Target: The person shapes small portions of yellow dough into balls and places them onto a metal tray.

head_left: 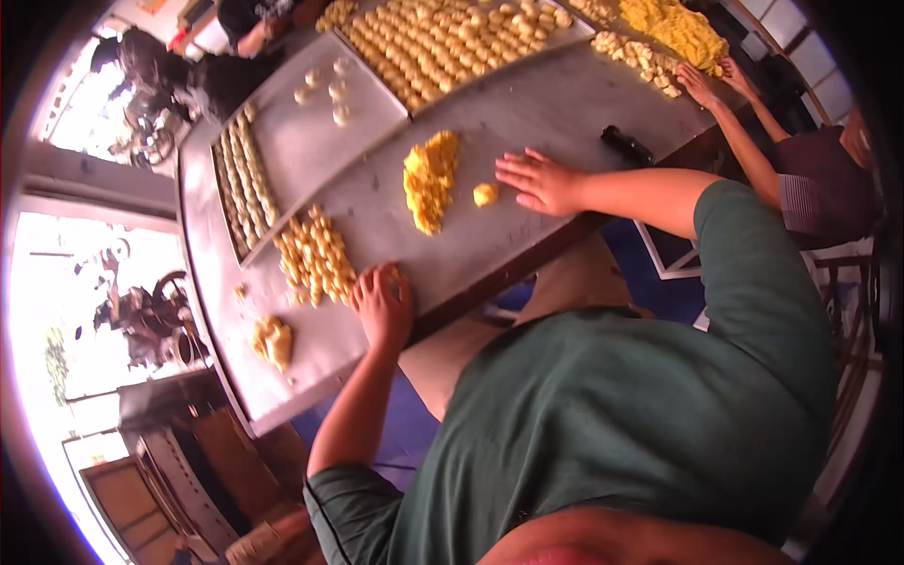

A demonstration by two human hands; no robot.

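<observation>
My right hand (543, 183) lies on the metal table with its fingers spread, holding nothing. Just left of its fingertips sits a small yellow lump of filling (485, 195). A bigger heap of crumbly yellow filling (430, 181) is further left. My left hand (383, 303) rests at the right edge of a cluster of small pale dough balls (314, 256). Its fingers curl down toward the thumb, and what they hold, if anything, is mostly hidden. Beyond the cluster, near the table's left end, lies a larger lump of dough (272, 342).
A tray (408, 115) of round filled dough balls stands at the far side. Another tray (222, 188) has rows of shaped pieces. A dark cylindrical object (626, 146) lies near the right edge. At far right, a co-worker's hands (702, 87) are beside more yellow filling (673, 33).
</observation>
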